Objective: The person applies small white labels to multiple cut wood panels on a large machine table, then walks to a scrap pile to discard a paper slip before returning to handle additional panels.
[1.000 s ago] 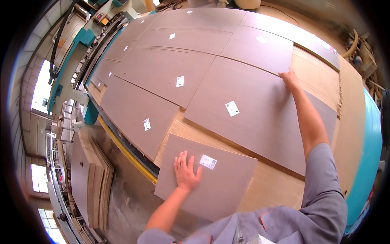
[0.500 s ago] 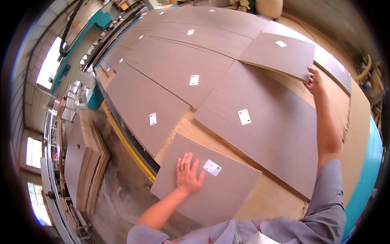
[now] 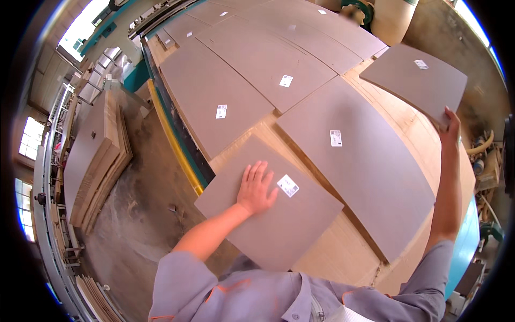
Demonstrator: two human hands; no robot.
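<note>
My left hand [image 3: 256, 189] lies flat, fingers stretched, on a square grey-brown board [image 3: 284, 228] right in front of me. A white label sits just right of the fingers. My right hand [image 3: 451, 126] grips the near corner of another labelled grey-brown board [image 3: 410, 80], which is raised and tilted at the far right. Its thumb side shows; some fingers are hidden behind the edge. Between the two lies a larger grey-brown board [image 3: 370, 166] with a label, on a pale tan base sheet [image 3: 322, 255].
More labelled boards [image 3: 214, 102] cover the table's left and far parts. A yellow rail [image 3: 171, 137] and dark edge border its left side. A stack of boards [image 3: 94, 155] leans on the floor at left. Hoses and a machine [image 3: 485, 155] stand at right.
My right hand has lifted its board up and to the right, away from the others, baring more base sheet. My left hand stays flat on the near board. The view has shifted.
</note>
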